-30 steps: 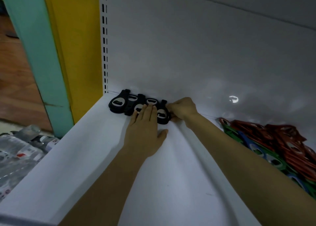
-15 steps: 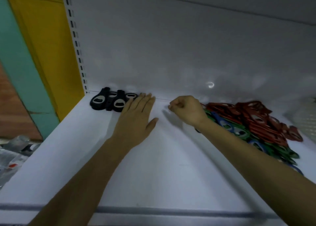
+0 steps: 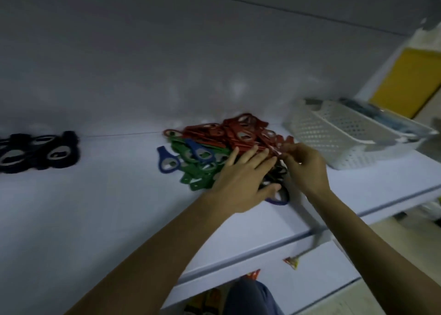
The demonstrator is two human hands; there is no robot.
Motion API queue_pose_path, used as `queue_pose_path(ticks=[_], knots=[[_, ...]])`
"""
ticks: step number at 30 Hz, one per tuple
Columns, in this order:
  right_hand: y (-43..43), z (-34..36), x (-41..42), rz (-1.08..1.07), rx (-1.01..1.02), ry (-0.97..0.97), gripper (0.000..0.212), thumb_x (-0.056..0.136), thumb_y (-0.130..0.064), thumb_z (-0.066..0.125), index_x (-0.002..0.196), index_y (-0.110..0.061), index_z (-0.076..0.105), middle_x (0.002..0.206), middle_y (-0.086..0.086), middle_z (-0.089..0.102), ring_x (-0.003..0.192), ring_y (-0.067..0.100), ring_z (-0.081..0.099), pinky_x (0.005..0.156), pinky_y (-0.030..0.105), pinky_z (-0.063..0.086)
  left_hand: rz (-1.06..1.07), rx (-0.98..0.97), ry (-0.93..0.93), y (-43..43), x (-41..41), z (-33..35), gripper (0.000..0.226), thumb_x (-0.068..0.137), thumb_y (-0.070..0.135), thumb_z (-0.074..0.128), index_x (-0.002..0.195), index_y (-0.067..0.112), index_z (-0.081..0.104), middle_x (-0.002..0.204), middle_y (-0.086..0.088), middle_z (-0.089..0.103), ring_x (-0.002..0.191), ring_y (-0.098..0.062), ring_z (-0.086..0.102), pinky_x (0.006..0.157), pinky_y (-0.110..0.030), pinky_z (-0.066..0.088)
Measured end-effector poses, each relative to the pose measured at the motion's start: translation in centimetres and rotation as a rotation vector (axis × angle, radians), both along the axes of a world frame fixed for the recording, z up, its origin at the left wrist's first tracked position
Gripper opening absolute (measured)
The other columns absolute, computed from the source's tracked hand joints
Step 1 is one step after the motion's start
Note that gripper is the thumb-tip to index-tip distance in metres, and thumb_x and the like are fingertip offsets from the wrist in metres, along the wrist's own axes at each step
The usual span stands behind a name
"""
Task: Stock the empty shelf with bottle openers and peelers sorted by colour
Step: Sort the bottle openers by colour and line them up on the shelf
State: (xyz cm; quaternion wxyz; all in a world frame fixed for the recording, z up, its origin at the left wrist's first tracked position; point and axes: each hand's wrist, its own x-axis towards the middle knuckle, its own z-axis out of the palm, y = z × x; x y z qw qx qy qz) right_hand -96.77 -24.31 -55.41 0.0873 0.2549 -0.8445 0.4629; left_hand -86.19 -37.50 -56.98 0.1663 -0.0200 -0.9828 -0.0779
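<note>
Sorting is under way on the shelf (image 3: 119, 219). Over the mixed pile (image 3: 202, 147) of bottle openers, the left grip (image 3: 241, 176) lies released, with fingers straight and spread flat on the heap. It is probably pinning the loose pieces so they do not slide while one is drawn out. Just to its right, the right grip (image 3: 305, 166) is clenched in a pinch on the end of what looks like a red opener (image 3: 272, 148), though blur leaves that uncertain. More red pieces lie beyond both grips, and green and blue ones spill out to the left of the left grip. The black openers (image 3: 40, 151) sit packed together well away to its left, against the back wall, seemingly the first colour group laid down. A white basket (image 3: 338, 133) stands near the right grip, on its far right side. I can make out no peelers.
</note>
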Motion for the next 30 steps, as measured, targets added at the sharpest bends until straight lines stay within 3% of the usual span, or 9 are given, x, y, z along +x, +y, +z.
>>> queue_pose_path(ticks=[3,10,13,16,18,21,24,27,30], knots=[[1.6,-1.4,-2.3,-0.075,0.105,-0.049,0.019,0.086,-0.008,0.056,0.093,-0.020,0.068,0.094,0.003,0.071,0.093,0.023,0.065,0.085,0.037,0.051,0.020,-0.060,-0.087,-0.1,-2.1,-0.8,0.063,0.091,0.063,0.029,0.147,0.034,0.024,0.159,0.007,0.010,0.145,-0.015,0.004,0.117,-0.046,0.000],[1.1,-2.3,-3.6,-0.034,0.350,0.032,0.036,0.083,-0.010,0.053,0.103,-0.033,0.073,0.116,0.003,0.065,0.108,0.025,0.057,0.087,0.039,0.047,0.132,0.020,0.062,-0.6,-1.6,-1.8,0.053,0.086,0.058,0.033,0.132,0.037,0.051,0.151,0.009,0.033,0.142,-0.015,0.021,0.116,-0.042,0.012],[1.2,-2.6,-3.7,-0.086,0.351,0.033,0.036,0.083,-0.011,0.048,0.103,-0.027,0.074,0.114,0.005,0.065,0.105,0.028,0.055,0.086,0.042,0.047,0.150,0.048,0.072,-0.3,-1.6,-1.7,0.053,0.084,0.057,0.033,0.127,0.035,0.056,0.148,0.008,0.038,0.141,-0.016,0.025,0.115,-0.042,0.017],[1.2,-2.6,-3.7,-0.207,0.334,0.029,0.026,0.087,-0.027,0.055,0.102,-0.014,0.071,0.105,0.009,0.064,0.102,0.031,0.054,0.083,0.039,0.046,0.154,0.053,0.071,-0.4,-1.7,-1.7,0.053,0.084,0.057,0.034,0.125,0.032,0.058,0.147,0.006,0.040,0.140,-0.017,0.027,0.114,-0.042,0.021],[1.4,-2.7,-3.7,-0.272,0.417,0.066,0.033,0.089,-0.037,0.057,0.101,-0.009,0.069,0.105,0.011,0.061,0.102,0.032,0.051,0.082,0.037,0.040,0.140,0.062,0.080,-0.4,-1.8,-1.7,0.053,0.084,0.057,0.036,0.124,0.030,0.059,0.146,0.005,0.042,0.139,-0.019,0.029,0.112,-0.042,0.022],[1.7,-2.7,-4.0,-0.342,0.448,0.063,0.026,0.092,-0.033,0.055,0.100,-0.014,0.072,0.109,0.010,0.061,0.105,0.032,0.050,0.083,0.038,0.036,0.124,0.063,0.100,-0.6,-1.9,-1.8,0.051,0.085,0.056,0.038,0.121,0.028,0.062,0.143,0.004,0.046,0.137,-0.020,0.032,0.110,-0.042,0.024],[1.9,-2.8,-4.2,-0.337,0.333,-0.023,0.017,0.089,-0.027,0.059,0.098,-0.019,0.071,0.104,0.003,0.063,0.103,0.026,0.054,0.086,0.039,0.038,0.111,0.086,0.142,-0.6,-1.7,-1.9,0.045,0.084,0.051,0.045,0.115,0.025,0.066,0.138,0.003,0.051,0.133,-0.022,0.039,0.107,-0.043,0.028],[2.1,-2.5,-3.5,-0.280,-0.013,-0.085,0.002,0.086,-0.017,0.063,0.089,-0.017,0.064,0.082,-0.008,0.064,0.084,0.017,0.062,0.081,0.038,0.049,0.094,0.111,0.202,-0.6,-1.6,-1.8,0.038,0.085,0.042,0.060,0.114,0.018,0.066,0.136,-0.001,0.054,0.130,-0.023,0.044,0.106,-0.042,0.031],[2.0,-1.2,-1.7,-0.139,-0.253,-0.023,0.002,0.086,-0.016,0.067,0.087,-0.017,0.067,0.081,-0.007,0.069,0.074,0.012,0.064,0.071,0.035,0.055,0.071,0.123,0.251,-0.5,-1.5,-1.2,0.059,0.081,0.034,0.069,0.132,0.011,0.051,0.144,-0.005,0.044,0.133,-0.024,0.041,0.109,-0.039,0.027]])
